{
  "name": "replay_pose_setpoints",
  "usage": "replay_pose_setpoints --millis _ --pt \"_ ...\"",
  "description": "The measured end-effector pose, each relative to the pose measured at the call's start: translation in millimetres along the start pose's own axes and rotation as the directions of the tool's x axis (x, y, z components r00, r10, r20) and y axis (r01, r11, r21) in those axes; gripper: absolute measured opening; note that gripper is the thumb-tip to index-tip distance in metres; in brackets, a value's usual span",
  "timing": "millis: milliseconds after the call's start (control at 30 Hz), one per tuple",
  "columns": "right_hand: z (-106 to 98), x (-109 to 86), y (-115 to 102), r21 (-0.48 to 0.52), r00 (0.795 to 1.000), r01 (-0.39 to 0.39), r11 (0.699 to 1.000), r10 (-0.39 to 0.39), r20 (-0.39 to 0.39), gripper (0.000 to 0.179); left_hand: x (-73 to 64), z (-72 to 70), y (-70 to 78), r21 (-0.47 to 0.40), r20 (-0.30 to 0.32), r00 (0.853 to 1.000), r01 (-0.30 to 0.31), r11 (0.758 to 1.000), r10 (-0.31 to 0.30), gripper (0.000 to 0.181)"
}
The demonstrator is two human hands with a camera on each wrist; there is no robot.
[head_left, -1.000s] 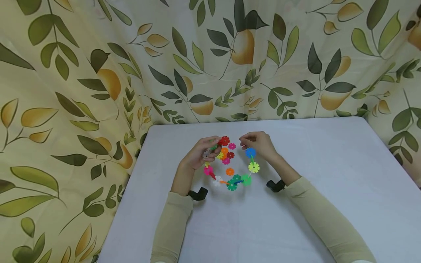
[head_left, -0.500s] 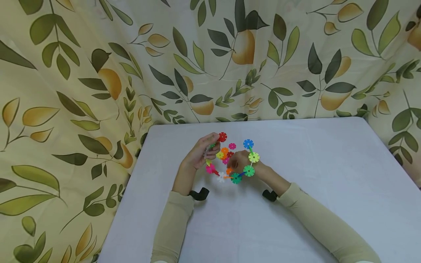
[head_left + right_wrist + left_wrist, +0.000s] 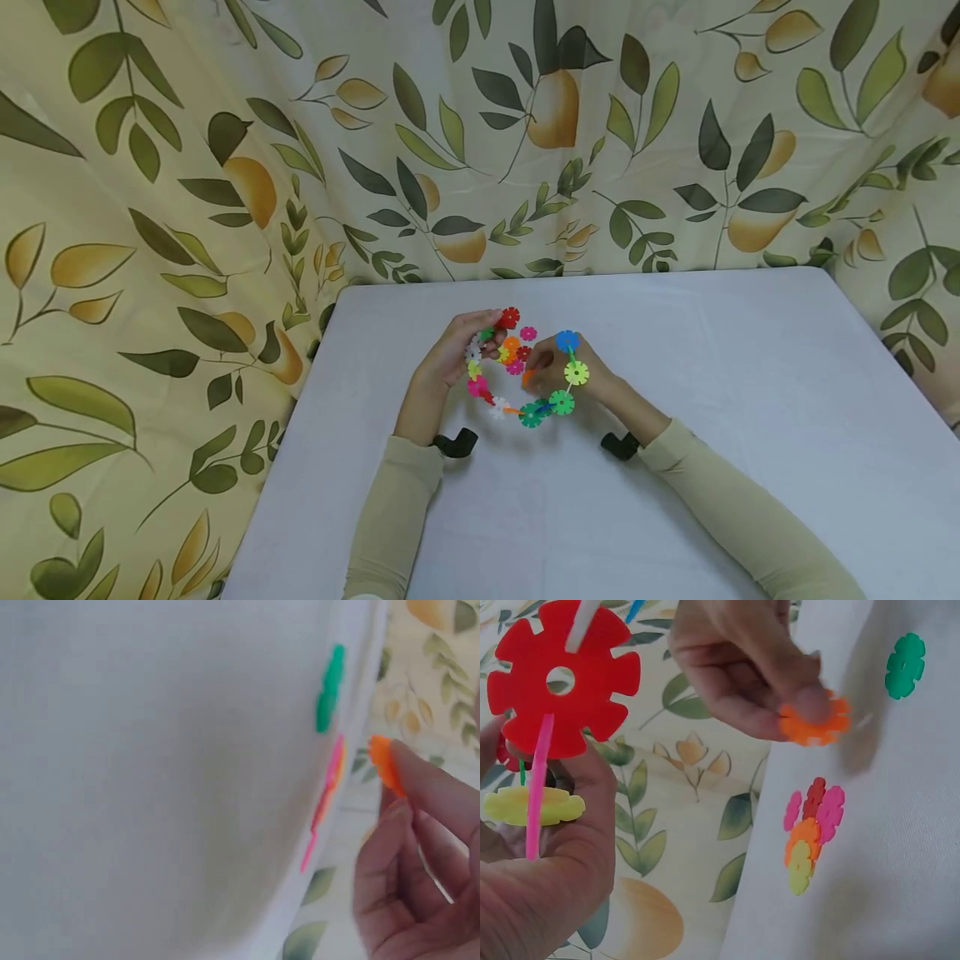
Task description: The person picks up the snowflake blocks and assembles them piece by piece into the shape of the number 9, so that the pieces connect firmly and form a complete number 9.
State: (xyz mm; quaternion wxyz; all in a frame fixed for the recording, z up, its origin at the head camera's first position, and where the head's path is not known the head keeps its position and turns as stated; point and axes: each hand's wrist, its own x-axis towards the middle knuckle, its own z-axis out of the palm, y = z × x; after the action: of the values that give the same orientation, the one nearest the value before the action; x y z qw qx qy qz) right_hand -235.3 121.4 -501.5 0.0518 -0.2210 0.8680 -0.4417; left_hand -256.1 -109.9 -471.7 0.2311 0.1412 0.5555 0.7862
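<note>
A looped chain of notched plastic discs hangs over the table, with a red disc (image 3: 510,317) at one end and a blue disc (image 3: 567,341) at the other. My left hand (image 3: 450,350) grips the red end; close up in the left wrist view, the red disc stands above the curled fingers. Inside the loop my right hand (image 3: 583,371) pinches a loose orange disc (image 3: 384,759) between thumb and fingers. That orange disc (image 3: 810,735) is partly covered by the thumb in the left wrist view. The chain's blue end overlaps my right hand in the head view.
Several loose discs, pink (image 3: 830,814), orange (image 3: 802,836) and yellow (image 3: 800,868) among them, lie clustered on the white tabletop (image 3: 720,350). A loose green disc (image 3: 905,666) lies apart from them. A leaf-patterned curtain (image 3: 480,192) hangs behind the table.
My right hand has moved from beside the blue end down to the loose orange disc and picked it up from the table. The chain has swayed slightly; my left hand stays nearly in place.
</note>
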Motion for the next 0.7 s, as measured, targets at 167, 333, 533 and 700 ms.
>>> replay_pose_setpoints --millis 167,333,533,700 --pt "-16 1.6 0 0.092 0.979 0.103 0.99 -0.085 -0.184 0.011 1.2 0.5 -0.7 0.038 -0.013 1.0 -0.019 0.999 0.02 0.026" --pt "-29 1.2 -6 0.27 0.953 0.117 0.956 -0.032 -0.301 0.018 2.7 3.7 -0.9 0.075 -0.051 0.998 -0.028 0.997 0.032 0.025" --pt "-31 -1.4 -16 0.36 0.921 0.185 0.914 -0.033 -0.389 0.017 5.0 8.0 -2.8 0.134 -0.053 0.998 -0.013 0.991 0.02 0.022" --pt "-33 -7.3 -33 0.351 0.891 0.264 0.898 -0.088 -0.445 0.016 6.3 11.7 -4.0 0.152 -0.041 0.999 -0.006 0.988 0.012 0.023"
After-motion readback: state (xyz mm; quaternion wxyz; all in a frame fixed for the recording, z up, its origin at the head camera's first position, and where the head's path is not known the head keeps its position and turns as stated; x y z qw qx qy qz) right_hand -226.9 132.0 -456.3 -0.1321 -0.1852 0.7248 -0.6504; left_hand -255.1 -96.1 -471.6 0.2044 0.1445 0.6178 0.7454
